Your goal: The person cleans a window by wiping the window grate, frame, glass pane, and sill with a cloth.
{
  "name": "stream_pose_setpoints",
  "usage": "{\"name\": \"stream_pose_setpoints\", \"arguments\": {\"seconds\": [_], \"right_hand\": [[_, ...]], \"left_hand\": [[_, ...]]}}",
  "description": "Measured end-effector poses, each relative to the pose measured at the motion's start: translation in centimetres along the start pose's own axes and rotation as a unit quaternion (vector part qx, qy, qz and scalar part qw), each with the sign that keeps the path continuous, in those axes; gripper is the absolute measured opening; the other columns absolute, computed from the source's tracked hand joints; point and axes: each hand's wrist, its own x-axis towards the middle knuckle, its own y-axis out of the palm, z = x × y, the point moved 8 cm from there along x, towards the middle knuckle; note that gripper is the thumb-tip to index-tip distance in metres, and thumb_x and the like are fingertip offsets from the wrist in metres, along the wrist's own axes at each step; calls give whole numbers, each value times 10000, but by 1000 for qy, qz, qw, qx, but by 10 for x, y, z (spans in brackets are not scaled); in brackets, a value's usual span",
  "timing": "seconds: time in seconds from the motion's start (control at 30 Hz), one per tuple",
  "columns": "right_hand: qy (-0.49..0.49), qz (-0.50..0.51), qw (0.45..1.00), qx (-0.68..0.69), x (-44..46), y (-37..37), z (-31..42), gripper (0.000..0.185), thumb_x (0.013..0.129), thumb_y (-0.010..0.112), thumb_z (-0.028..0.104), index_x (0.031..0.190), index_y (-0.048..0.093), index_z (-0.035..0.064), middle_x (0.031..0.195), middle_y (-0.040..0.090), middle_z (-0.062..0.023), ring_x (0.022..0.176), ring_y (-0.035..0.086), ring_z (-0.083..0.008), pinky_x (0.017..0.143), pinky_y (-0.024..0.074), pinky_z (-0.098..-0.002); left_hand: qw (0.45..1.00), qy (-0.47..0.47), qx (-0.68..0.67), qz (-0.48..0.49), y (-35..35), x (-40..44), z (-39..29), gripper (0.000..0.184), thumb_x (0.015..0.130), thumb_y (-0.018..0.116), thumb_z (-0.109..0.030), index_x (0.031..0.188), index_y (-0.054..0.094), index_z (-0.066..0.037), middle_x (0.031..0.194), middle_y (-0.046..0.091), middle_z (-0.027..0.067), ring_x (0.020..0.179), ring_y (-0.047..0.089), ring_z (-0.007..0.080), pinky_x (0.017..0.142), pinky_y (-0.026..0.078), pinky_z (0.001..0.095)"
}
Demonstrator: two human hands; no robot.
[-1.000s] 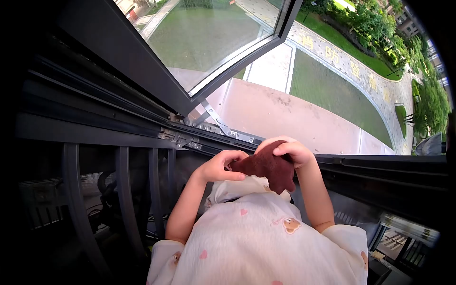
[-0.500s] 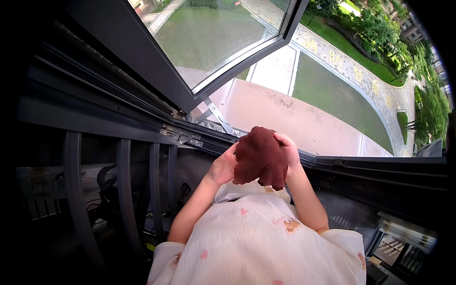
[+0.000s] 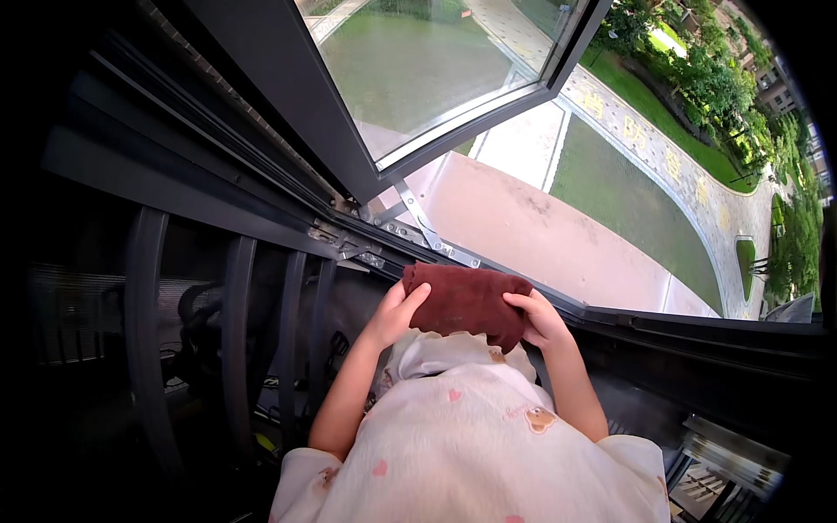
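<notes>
The left grip point(image 3: 390, 321) holds one end of a dark red cloth point(image 3: 462, 301), thumb pressed over its front, and the right grip point(image 3: 542, 322) has the opposite end in the same fashion. Between them the cloth is stretched out, its lower edge drooping toward the right, above a pale shirt point(image 3: 453, 436) (dotted with hearts and bears). Just beyond, a metal hinge arm point(image 3: 418, 216) meets an open window sash point(image 3: 323, 131). Railing bars point(image 3: 237, 322) stand to the left; what lies behind them is too dim to name fairly.
</notes>
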Motion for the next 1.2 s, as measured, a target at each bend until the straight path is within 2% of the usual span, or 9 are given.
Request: {"name": "stream_pose_setpoints", "arguments": {"seconds": [0.17,0.33,0.47,0.63,0.73,0.87,0.93,1.0,1.2], "right_hand": [[28,38,999,-2,14,33,-10,385,872,424,243,1212,359,75,1196,437,-85,1076,451,-210,890,386,-369],[68,119,985,102,37,68,-46,371,865,418,381,1123,436,116,1036,527,-37,926,523,-162,782,442,-337],[191,219,941,172,47,78,-68,378,843,452,409,1070,464,107,919,554,-18,821,547,-137,684,469,-291],[161,146,955,201,66,82,-67,347,786,558,215,1078,449,63,941,546,-94,821,563,-195,720,481,-334],[142,78,973,163,82,83,-55,373,758,574,135,1092,429,50,966,538,-101,871,551,-218,769,467,-350],[-166,102,981,-17,83,145,55,460,710,605,12,1118,395,42,1024,511,-84,926,512,-174,766,448,-312],[-472,155,837,-229,58,198,132,390,679,603,-40,1042,474,25,980,500,-86,895,502,-172,739,431,-277],[-747,117,559,-340,-6,262,191,396,584,588,-88,953,559,52,910,474,-102,814,519,-209,659,427,-263],[-940,-8,190,-282,-62,382,225,380,573,611,160,951,622,197,883,501,-20,718,501,-178,543,442,-264]], "left_hand": [[960,45,252,-111,10,-8,-21,264,844,453,-182,1028,507,-1,940,539,174,839,537,324,739,421,336],[892,129,421,-105,44,-8,-45,239,810,492,-105,1024,529,-4,866,505,109,712,556,199,609,439,272],[944,103,293,-109,32,-6,-34,311,811,468,-44,1119,437,-14,946,500,99,784,568,164,642,460,255],[972,152,79,-161,7,-28,-47,302,813,441,10,1109,393,37,1151,362,122,849,558,161,630,488,232],[960,156,63,-223,-23,-51,-52,220,835,413,-31,1045,442,29,982,494,101,766,565,144,585,454,232],[935,158,14,-317,-61,-77,-38,172,856,418,-83,978,493,13,864,542,77,686,551,113,579,423,209],[930,129,-14,-345,-73,-87,-23,164,860,418,-94,959,503,5,838,547,74,667,551,116,575,425,211],[929,115,-11,-351,-76,-93,-12,160,862,418,-101,952,507,-3,826,550,72,659,550,116,570,425,212],[934,96,-7,-344,-69,-94,5,132,855,430,-87,923,513,-10,779,553,65,648,548,116,582,426,212]]}}
